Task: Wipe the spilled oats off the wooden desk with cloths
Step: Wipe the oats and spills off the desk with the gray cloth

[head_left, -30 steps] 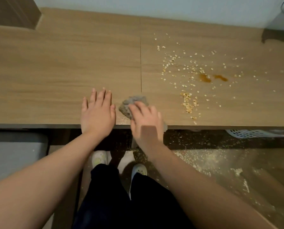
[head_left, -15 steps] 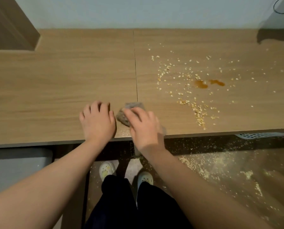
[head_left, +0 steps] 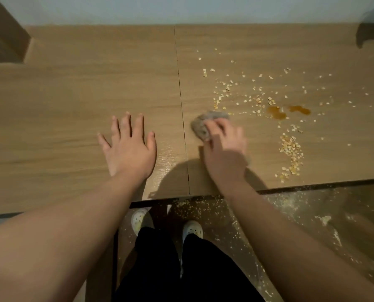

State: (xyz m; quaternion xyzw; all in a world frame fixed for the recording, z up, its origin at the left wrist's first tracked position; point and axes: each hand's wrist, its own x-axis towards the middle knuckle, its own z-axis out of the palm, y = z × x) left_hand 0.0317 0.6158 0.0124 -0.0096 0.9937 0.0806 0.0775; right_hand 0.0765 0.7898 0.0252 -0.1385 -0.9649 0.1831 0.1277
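A grey cloth (head_left: 200,124) lies bunched on the wooden desk (head_left: 72,101), just right of the seam between its two panels. My right hand (head_left: 225,153) presses down on the cloth, fingers curled over it; most of the cloth is hidden under the hand. My left hand (head_left: 128,149) rests flat on the desk left of the seam, fingers spread. Spilled oats (head_left: 291,149) lie in a small heap right of the cloth, and more are scattered farther back. Two brown liquid spots (head_left: 277,112) sit among them.
The desk's front edge (head_left: 312,185) runs just below my hands. Oats are strewn over the floor (head_left: 301,214) under and right of the desk. My feet in white shoes (head_left: 191,228) stand below the edge. A dark object (head_left: 373,33) sits at the back right.
My right hand has pushed the cloth away from the front edge and to the right, over the seam towards the oats. My left hand's fingers have uncurled and spread flat.
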